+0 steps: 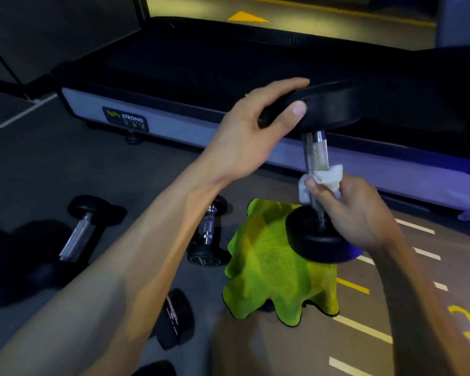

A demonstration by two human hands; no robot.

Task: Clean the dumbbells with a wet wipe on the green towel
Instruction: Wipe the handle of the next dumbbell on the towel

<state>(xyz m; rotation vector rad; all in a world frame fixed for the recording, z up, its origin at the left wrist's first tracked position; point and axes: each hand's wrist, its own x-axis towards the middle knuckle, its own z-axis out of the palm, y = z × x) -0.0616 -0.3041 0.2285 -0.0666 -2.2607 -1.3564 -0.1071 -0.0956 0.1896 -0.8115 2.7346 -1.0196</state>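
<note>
From the head view, one dumbbell point(319, 169) stands upright at about 2 o'clock from the frame's centre, its lower head resting on the far right part of the green towel point(272, 270), which lies crumpled on the floor point(65, 164). The left hand point(250, 131) caps the upper head, its grip wrapped over the rim with thumb in front and fingers behind. The right hand point(356, 210) has its grip pinched together on a white wet wipe point(324, 177), folded around the lower part of the chrome handle.

The dumbbell looks heavy and rigid; its rubber heads should give good purchase, while the damp chrome may be slick, so steadying it by the top head and letting the towel bear the weight seems sound. The wipe is soft and limp and will need to be kept pressed against the bar.

At 9 o'clock, more dumbbells lie on the floor: one point(84, 226) far left, one point(209, 232) just beside the towel, another head point(174, 318) lower down. A treadmill point(201, 66) stretches across 12 o'clock. No containers show.
</note>
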